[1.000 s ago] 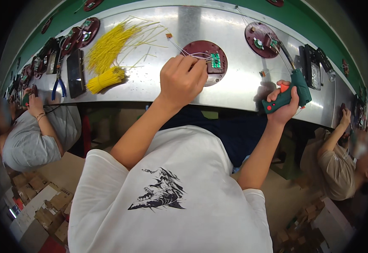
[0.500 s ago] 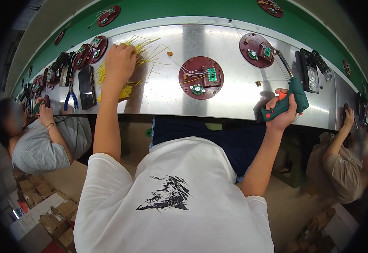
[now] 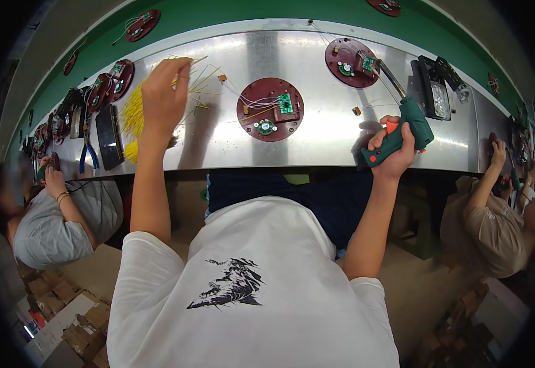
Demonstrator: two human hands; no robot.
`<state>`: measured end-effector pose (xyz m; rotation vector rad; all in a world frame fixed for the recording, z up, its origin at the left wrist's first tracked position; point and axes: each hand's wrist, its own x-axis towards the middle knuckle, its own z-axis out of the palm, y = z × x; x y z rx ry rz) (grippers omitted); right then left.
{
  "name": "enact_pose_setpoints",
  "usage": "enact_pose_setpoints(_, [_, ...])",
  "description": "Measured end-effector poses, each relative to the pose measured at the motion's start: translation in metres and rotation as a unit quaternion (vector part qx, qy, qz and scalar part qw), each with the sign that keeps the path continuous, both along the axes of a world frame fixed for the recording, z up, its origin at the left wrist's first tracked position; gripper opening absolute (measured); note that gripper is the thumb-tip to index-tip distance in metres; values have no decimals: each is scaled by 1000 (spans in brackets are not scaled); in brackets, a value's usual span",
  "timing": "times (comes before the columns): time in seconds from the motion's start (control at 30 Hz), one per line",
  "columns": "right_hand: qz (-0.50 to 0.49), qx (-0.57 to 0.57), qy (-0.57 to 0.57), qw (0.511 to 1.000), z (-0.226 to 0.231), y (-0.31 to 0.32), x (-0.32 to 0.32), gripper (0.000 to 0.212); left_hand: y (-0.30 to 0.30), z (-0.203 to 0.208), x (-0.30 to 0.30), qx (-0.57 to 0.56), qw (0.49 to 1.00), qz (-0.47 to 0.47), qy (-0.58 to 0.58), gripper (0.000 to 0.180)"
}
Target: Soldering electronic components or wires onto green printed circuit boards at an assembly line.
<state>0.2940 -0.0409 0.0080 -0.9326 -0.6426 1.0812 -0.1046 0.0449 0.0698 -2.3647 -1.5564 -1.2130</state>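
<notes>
My left hand [image 3: 164, 95] is over a loose bundle of thin yellow wires [image 3: 134, 113], its fingers pinched together on a yellow wire. More strands fan out past the fingertips. In my right hand [image 3: 396, 150] is a dark green soldering gun [image 3: 418, 126] with a red trigger, its long metal tip pointing up and away to the left. Between my hands lies a round maroon disc [image 3: 252, 92] with a green circuit board, white wires and a yellow wire across it. Another maroon disc [image 3: 336, 54] lies farther back, near the gun's tip.
At left are a black phone-like slab [image 3: 109, 138], blue-handled pliers [image 3: 88, 156] and several more discs. A black lamp-like unit [image 3: 436, 92] stands right of the gun. Co-workers sit on both sides; the metal bench [image 3: 218, 158] has a near edge before me.
The whole view has shifted, so the bench things appear farther left. My left hand has lifted slightly among the yellow wires and its fingers have come together. The soldering gun stays in my right hand.
</notes>
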Motion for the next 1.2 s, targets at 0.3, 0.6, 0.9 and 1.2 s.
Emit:
enact_pose_setpoints(0.3, [49,19,-46,998,20,-24,-24,34,-53,6,82,-59,993,-106,-7,12])
enact_pose_setpoints(0.6, [193,14,-234,953,30,-57,-45,37,-55,-39,96,58,994,-95,15,15])
enact_pose_setpoints(0.9, [204,22,-232,951,29,-61,-43,36,-62,-56,104,88,992,-86,7,16])
enact_pose_setpoints(1.2, [220,2,-241,945,26,-59,-44,37,-59,-63,106,64,996,-64,-23,16])
